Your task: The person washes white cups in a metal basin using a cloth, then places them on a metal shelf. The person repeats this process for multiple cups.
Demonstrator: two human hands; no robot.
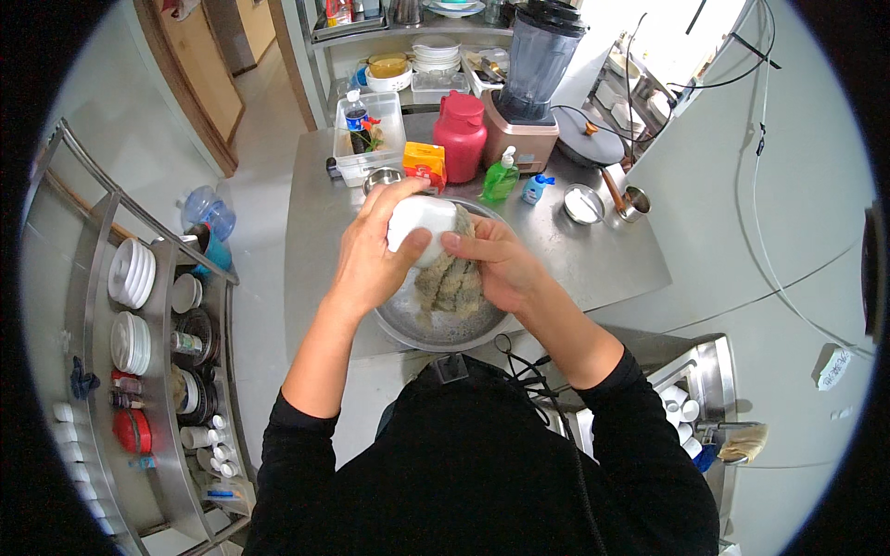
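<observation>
My left hand (381, 243) grips a white cup or small bowl (424, 221) by its side, thumb across the front. A greyish-brown cloth (450, 281) is bunched in my right hand (502, 260) and pressed against the right side of the white piece. The cloth's lower end hangs down. Both hands are over a wide round metal basin (403, 321), which stands at the near edge of the stainless steel table (316, 278). My hands and the cloth hide much of the basin's inside.
Behind the basin stand a small metal bowl (382, 178), a yellow-orange box (424, 164), a red jug (460, 139), a green pump bottle (500, 177) and a blender (532, 90). A pan (591, 139) lies farther right. Racks of dishes (132, 273) line the left; a sink (723, 389) holds white cups.
</observation>
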